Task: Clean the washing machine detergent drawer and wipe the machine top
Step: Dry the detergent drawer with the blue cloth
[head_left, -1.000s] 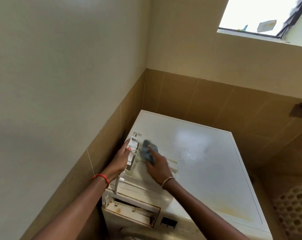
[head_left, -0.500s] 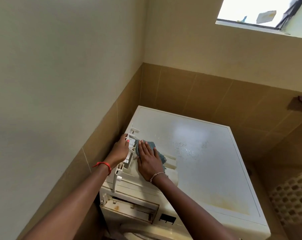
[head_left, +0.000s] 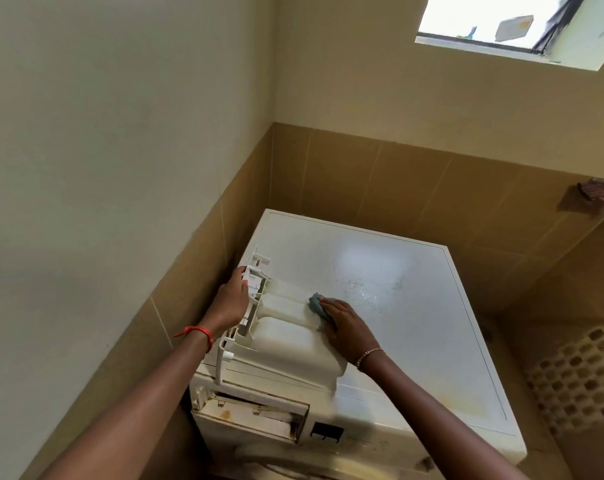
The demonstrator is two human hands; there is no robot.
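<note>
Detergent drawer (head_left: 286,337) is out of its housing and lies on the machine top (head_left: 432,341), at the front left corner nearest the wall. It appears to be turned so that its smooth outer shell faces up. I note the empty drawer slot (head_left: 252,414) open in the front panel directly below, with brown residue visible inside it.

Left hand (head_left: 229,306) is wrapped around the ribbed white frame on the wall side of the drawer, fingers and thumb curled on it. I judge this grip serves to brace the drawer so it does not slide under wiping pressure.

Right hand (head_left: 345,327) lies flat with its fingers extended, pressing a blue-grey cloth (head_left: 316,304) down where the drawer's far edge meets the machine top. Only a corner of the cloth shows past the fingertips. The flat palm spreads pressure across the cloth.

Beyond the cloth, the machine top carries a speckled patch, either moisture or residue; I cannot tell which. A yellowish stain sits near its front right edge. I assess the drawer wipe as in progress and the wiping of the top as largely outstanding.
</note>
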